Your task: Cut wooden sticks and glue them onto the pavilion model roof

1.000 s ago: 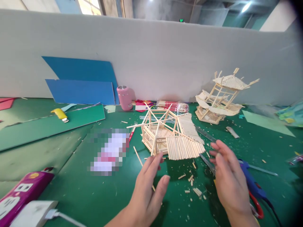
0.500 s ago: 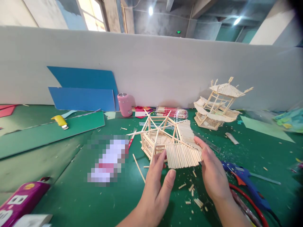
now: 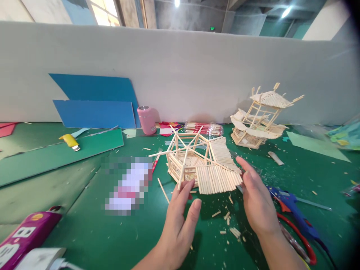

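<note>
A pavilion model built of thin wooden sticks stands on the green table in front of me. Two of its roof sections, on the right and front, are covered with sticks laid side by side; the others show bare rafters. My left hand is at the front left edge, fingers apart, its fingertips near or against a rafter end. On the right side, my right hand is beside the roof corner with its fingers stretched out and nothing in them. Cut stick pieces lie between my hands.
A taller stick pavilion stands at the back right. A blue glue gun and red-handled tool lie right. A pink cup, yellow cutter, blurred-out phone-like shape and purple power strip are to the left.
Both hands have drawn slightly away from the roof, the left hand down and left, the right hand off the right corner. The whole view has shifted a little.
</note>
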`<state>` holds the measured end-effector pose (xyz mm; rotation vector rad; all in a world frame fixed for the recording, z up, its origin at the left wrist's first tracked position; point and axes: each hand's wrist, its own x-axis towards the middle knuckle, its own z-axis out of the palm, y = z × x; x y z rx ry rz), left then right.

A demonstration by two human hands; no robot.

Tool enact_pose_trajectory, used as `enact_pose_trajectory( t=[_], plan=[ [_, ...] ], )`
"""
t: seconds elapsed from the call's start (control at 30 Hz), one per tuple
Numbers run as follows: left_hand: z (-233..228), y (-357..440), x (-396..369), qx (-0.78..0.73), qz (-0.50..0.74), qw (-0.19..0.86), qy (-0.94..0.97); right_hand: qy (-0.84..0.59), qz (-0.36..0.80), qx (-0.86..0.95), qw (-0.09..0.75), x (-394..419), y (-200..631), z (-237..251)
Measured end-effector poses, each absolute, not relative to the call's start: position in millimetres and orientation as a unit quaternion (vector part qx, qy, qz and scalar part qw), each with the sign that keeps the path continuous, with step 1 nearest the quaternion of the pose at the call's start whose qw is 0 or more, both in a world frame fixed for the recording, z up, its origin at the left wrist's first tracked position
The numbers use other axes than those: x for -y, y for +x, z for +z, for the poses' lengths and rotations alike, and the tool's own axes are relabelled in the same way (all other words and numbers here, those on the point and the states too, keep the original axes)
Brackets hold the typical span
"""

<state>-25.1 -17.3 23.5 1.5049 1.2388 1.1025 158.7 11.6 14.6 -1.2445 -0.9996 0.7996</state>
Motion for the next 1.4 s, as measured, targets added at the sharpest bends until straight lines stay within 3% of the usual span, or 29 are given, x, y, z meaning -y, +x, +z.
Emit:
enact_pose_trajectory(
  t=[0.37, 0.9, 1.0, 1.1, 1.2, 1.4],
  plan=[
    [37.5, -8.4, -2.4, -0.492, 0.459, 0.625, 0.396, -0.551, 0.327, 0.340, 0.688, -2.8, 166.0, 9.3],
    [35.2, -13.9, -0.5, -0.518, 0.457, 0.603, 0.400, -0.573, 0.316, 0.333, 0.679, -0.2, 172.6, -2.3],
    [25.8, -33.2, 5.3, -0.556, 0.431, 0.505, 0.500, -0.572, 0.327, 0.322, 0.680, 6.2, 174.2, -2.2],
    [11.8, -55.1, 6.6, -0.545, 0.365, 0.324, 0.682, -0.580, 0.343, 0.311, 0.670, 15.3, 177.0, -5.5],
    [-1.3, -67.5, 0.6, -0.517, 0.204, 0.079, 0.827, -0.595, 0.359, 0.308, 0.650, 23.7, 180.3, -13.1],
    [-9.8, -59.2, -19.1, -0.502, 0.076, -0.030, 0.861, -0.625, 0.349, 0.305, 0.628, 35.7, 181.8, -23.8]
  ],
)
